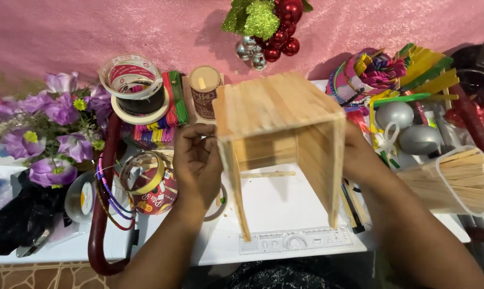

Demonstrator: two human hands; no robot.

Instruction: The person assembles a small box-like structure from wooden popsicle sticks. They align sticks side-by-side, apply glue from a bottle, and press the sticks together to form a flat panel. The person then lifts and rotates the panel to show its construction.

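I hold the stick box (281,139) between both hands, lifted above the white board (285,208), its open side turned toward me. Risk one, as I judge it: the side walls are thin glued sticks, so uneven squeeze from either palm could split a joint or bow a wall inward (the near-left wall edge already hangs free below my grip). Risk two: only the upper walls are clamped, so a slackened grip could let the box tip down onto the stencil ruler (295,239) just below my wrists. Risk three: a sideways swing could knock the paper cup (204,91) beyond my left hand, or the tub of sticks (456,179) right of my right forearm. Pose: my left hand (196,163) is closed on the left wall, fingers curled toward the front edge, wrist roughly straight. My right hand (360,155) presses the outside of the right wall; the box hides its fingers, so I cannot tell how far they wrap. Both forearms converge from below.
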